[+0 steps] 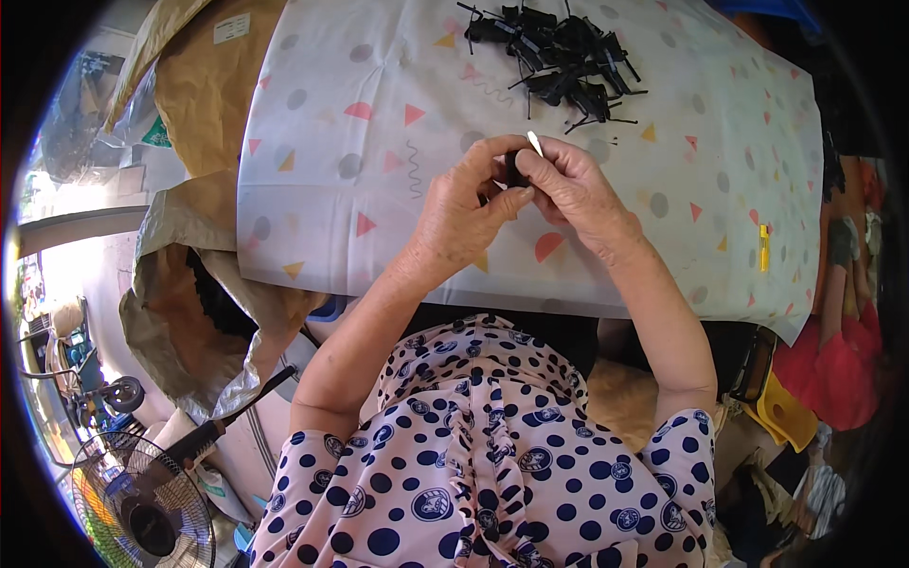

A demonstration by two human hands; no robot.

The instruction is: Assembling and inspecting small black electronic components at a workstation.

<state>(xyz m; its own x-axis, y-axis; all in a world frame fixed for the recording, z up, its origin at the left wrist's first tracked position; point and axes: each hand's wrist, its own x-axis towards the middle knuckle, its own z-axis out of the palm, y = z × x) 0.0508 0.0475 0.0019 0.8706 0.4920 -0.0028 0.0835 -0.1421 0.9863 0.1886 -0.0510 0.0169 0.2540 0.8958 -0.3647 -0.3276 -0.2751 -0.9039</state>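
Over the near middle of the table, my left hand [459, 204] and my right hand [579, 194] meet with fingers closed. Between their fingertips is a small black part [514, 168], mostly covered, so its exact kind does not show. My left fingers and thumb grip it from the left. A slim white pointed piece [535, 143] sticks up out of my right hand, beside the index finger; the rest of it is hidden. Beyond my hands, at the far side, lies a heap of black plastic parts [565, 71] with thin black ties or wires poking out.
A patterned cloth [322, 204] covers the table. On its right lies a small yellow tool [764, 248]. An open paper sack [175, 312] with black contents stands at the left, near a fan [142, 511]. Another person's arm [833, 284] shows at the right edge.
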